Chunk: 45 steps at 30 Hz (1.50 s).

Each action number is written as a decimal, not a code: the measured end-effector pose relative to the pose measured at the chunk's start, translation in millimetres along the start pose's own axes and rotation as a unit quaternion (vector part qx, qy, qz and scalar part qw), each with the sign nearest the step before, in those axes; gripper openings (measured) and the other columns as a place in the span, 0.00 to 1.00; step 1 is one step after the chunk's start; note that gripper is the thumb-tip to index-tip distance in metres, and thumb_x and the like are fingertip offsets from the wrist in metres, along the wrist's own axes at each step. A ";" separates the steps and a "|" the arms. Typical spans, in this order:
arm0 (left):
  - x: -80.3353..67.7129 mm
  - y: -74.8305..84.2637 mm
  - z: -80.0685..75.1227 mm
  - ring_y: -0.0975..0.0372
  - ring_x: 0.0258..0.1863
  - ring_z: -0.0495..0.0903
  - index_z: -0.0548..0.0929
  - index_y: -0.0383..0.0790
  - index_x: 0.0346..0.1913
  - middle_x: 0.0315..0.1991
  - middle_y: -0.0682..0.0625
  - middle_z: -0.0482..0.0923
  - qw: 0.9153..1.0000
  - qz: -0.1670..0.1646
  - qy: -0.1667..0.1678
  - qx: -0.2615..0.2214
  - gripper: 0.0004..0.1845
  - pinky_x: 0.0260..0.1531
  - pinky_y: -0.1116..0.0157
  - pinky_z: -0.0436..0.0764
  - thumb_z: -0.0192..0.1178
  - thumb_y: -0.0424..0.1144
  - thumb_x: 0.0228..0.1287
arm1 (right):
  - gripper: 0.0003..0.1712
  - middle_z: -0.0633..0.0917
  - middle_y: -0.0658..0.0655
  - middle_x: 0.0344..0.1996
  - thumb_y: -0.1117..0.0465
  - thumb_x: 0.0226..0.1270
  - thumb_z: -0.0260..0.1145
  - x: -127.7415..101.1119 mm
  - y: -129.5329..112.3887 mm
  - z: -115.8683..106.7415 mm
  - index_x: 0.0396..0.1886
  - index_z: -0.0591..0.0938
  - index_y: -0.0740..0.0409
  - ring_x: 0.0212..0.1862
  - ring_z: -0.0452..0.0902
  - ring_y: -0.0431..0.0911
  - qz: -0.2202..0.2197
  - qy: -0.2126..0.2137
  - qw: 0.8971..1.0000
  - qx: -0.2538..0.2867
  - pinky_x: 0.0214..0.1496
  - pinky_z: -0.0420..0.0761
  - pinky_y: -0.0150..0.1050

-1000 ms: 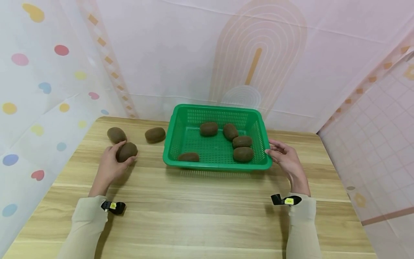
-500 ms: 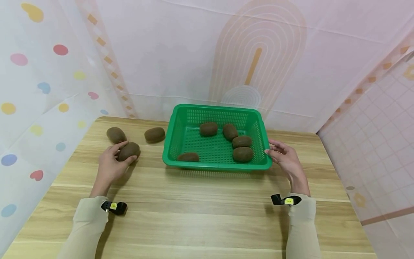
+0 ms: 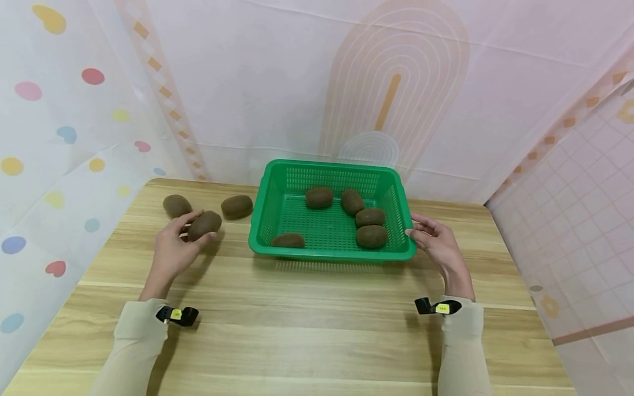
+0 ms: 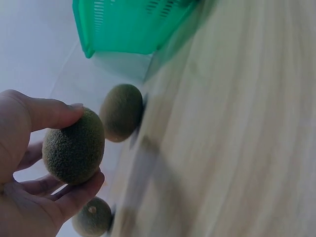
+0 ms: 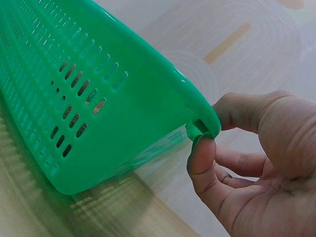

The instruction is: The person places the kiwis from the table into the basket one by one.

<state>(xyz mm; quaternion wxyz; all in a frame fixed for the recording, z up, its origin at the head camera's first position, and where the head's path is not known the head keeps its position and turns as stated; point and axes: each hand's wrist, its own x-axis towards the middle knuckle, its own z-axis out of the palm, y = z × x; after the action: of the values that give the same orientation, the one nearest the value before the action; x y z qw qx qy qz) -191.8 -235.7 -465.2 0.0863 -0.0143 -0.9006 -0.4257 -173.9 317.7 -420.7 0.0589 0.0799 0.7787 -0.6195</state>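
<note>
Between the thumb and fingers of my left hand (image 3: 174, 247) is a brown kiwi (image 3: 205, 225). The left wrist view shows this fuzzy kiwi (image 4: 75, 147) raised off the table, its shadow falling on the wood. Two other kiwis lie close by: one (image 3: 176, 206) behind the hand at the left, one (image 3: 237, 207) nearer the basket. My right hand (image 3: 438, 245) pinches the right rim of a green plastic basket (image 3: 333, 254), thumb and fingers on either side of the edge in the right wrist view. Inside the basket lie several kiwis (image 3: 372, 236), mostly toward its right side.
The basket stands toward the back of a light wooden table (image 3: 307, 335). Behind the table hangs a pale printed cloth (image 3: 267, 82), with more patterned cloth along the left and right sides. Each wrist wears a black strap (image 3: 176, 315) with a camera.
My left hand has lifted the kiwi and carried it slightly right, away from the kiwi behind it. My right hand and the basket have stayed put.
</note>
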 end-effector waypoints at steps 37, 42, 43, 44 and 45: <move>0.9 63.5 1.8 0.62 0.54 0.80 0.78 0.51 0.70 0.65 0.47 0.77 0.996 0.003 0.008 -0.092 0.32 0.46 0.85 0.76 0.73 0.47 0.63 | 0.34 0.80 0.45 0.45 0.61 0.75 0.65 -3.1 -2.4 0.3 0.77 0.67 0.61 0.45 0.80 0.33 0.000 -0.012 1.000 0.017 0.47 0.83 0.26; 3.0 71.6 3.2 0.64 0.53 0.81 0.79 0.52 0.69 0.65 0.48 0.78 0.995 0.011 0.007 -0.102 0.31 0.46 0.83 0.77 0.74 0.47 0.63 | 0.34 0.79 0.46 0.46 0.61 0.75 0.65 -3.6 -3.1 0.4 0.77 0.67 0.60 0.46 0.80 0.33 0.006 -0.006 1.000 0.008 0.48 0.84 0.26; 3.8 72.7 3.7 0.64 0.53 0.81 0.79 0.52 0.69 0.65 0.48 0.78 0.995 0.014 0.007 -0.103 0.31 0.47 0.82 0.77 0.73 0.47 0.63 | 0.34 0.79 0.46 0.46 0.61 0.75 0.65 -3.8 -3.2 0.3 0.78 0.67 0.60 0.46 0.80 0.33 0.007 -0.005 1.000 0.005 0.48 0.83 0.26; 4.6 73.9 4.2 0.64 0.53 0.81 0.79 0.52 0.69 0.65 0.48 0.78 0.994 0.018 0.008 -0.103 0.31 0.47 0.82 0.78 0.73 0.47 0.63 | 0.35 0.79 0.46 0.47 0.61 0.75 0.65 -3.9 -3.5 0.3 0.78 0.67 0.59 0.46 0.80 0.33 0.009 -0.004 1.000 0.003 0.48 0.83 0.26; 5.3 74.9 4.6 0.63 0.54 0.81 0.79 0.52 0.69 0.65 0.48 0.78 0.994 0.023 0.008 -0.103 0.31 0.47 0.81 0.78 0.73 0.46 0.63 | 0.35 0.78 0.46 0.47 0.60 0.75 0.65 -4.1 -3.8 0.3 0.78 0.67 0.59 0.46 0.80 0.33 0.011 -0.003 1.000 0.001 0.48 0.83 0.26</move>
<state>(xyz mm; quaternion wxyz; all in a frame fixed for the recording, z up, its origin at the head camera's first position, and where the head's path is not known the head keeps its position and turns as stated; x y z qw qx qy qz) -190.2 -184.7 -410.0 0.1010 -0.0402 -0.8510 -0.5139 -170.6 316.4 -416.3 0.0674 0.0867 0.7771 -0.6197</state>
